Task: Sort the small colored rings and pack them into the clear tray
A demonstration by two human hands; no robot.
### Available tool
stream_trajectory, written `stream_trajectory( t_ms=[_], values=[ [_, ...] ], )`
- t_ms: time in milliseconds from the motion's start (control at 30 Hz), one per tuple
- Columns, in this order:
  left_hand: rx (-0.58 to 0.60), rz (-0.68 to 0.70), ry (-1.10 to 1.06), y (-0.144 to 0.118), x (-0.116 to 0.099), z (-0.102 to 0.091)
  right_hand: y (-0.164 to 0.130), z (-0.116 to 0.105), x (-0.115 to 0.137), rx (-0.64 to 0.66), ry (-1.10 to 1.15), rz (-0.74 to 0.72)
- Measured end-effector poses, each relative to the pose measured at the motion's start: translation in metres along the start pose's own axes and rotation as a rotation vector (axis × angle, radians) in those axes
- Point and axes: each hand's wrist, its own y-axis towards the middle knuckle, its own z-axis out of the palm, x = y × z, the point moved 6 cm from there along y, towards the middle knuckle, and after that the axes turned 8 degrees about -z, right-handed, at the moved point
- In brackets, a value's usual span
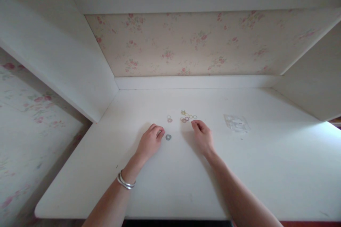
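My left hand (pixel 151 139) rests on the white desk with its fingers curled in and the thumb against them. Just right of its fingertips lies a small stack of grey rings (pixel 168 137). Thumb and forefinger of my right hand (pixel 203 137) are pinched together; whether something thin is between them is hidden. Beyond that hand lies a loose cluster of small thin rings, with yellow rings (pixel 190 116) and a purple-pink ring (pixel 187 118) among them. A few pale pink rings (pixel 169 120) lie apart, between the two hands and farther back.
A clear plastic bag (pixel 236 123) lies flat to the right of my right hand. The white desk (pixel 170 184) has side panels and a shelf above, with flowered wallpaper (pixel 197 42) behind. A small dark bit (pixel 117 166) lies left of my left wrist.
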Motion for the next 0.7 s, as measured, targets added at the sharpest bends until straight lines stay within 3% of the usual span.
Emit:
stream_trajectory(
  t_ms=[100, 233, 367, 700],
  values=[
    [-0.016, -0.081, -0.035, 0.004, 0.008, 0.003, -0.003, 0.006, 0.005, 0.083, -0.165, -0.071],
    [0.061, -0.173, -0.140, 0.005, 0.012, 0.009, -0.005, 0.020, 0.016, 0.196, -0.386, -0.215],
    [0.104, -0.211, -0.248, 0.005, 0.012, 0.008, -0.001, 0.027, 0.023, 0.218, -0.543, -0.224],
    [0.114, -0.236, -0.329, 0.005, 0.016, 0.005, 0.000, 0.027, 0.023, 0.213, -0.518, -0.280]
  ],
)
